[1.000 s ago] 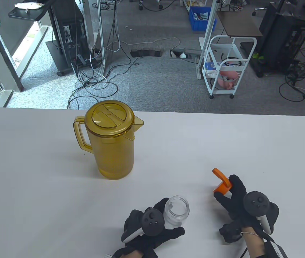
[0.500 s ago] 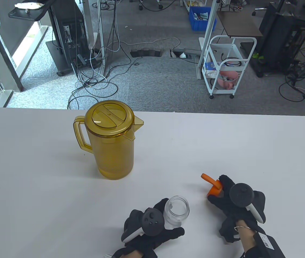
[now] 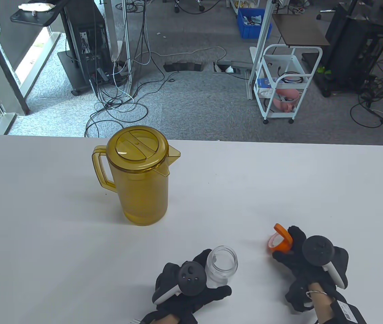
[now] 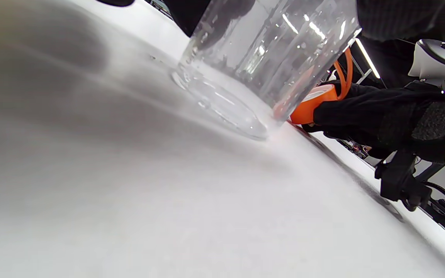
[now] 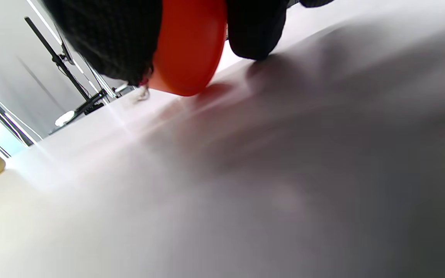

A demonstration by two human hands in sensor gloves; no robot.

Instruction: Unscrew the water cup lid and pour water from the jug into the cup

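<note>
Setting down the orange lid (image 3: 280, 241) pinched in right hand (image 3: 308, 261), left hand (image 3: 191, 283) gripping open cup (image 3: 223, 265); next, freeing fingers for the jug (image 3: 140, 175) ahead-left.

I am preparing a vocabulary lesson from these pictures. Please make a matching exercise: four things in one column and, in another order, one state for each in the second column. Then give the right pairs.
Things
1. jug
2. cup
3. orange lid
4. cart

States
A. held in the right hand, off the cup
B. stands on the floor beyond the table
C. amber, closed, nobody touches it
D. clear, open-topped, gripped by the left hand

Pairs: 1-C, 2-D, 3-A, 4-B
</note>
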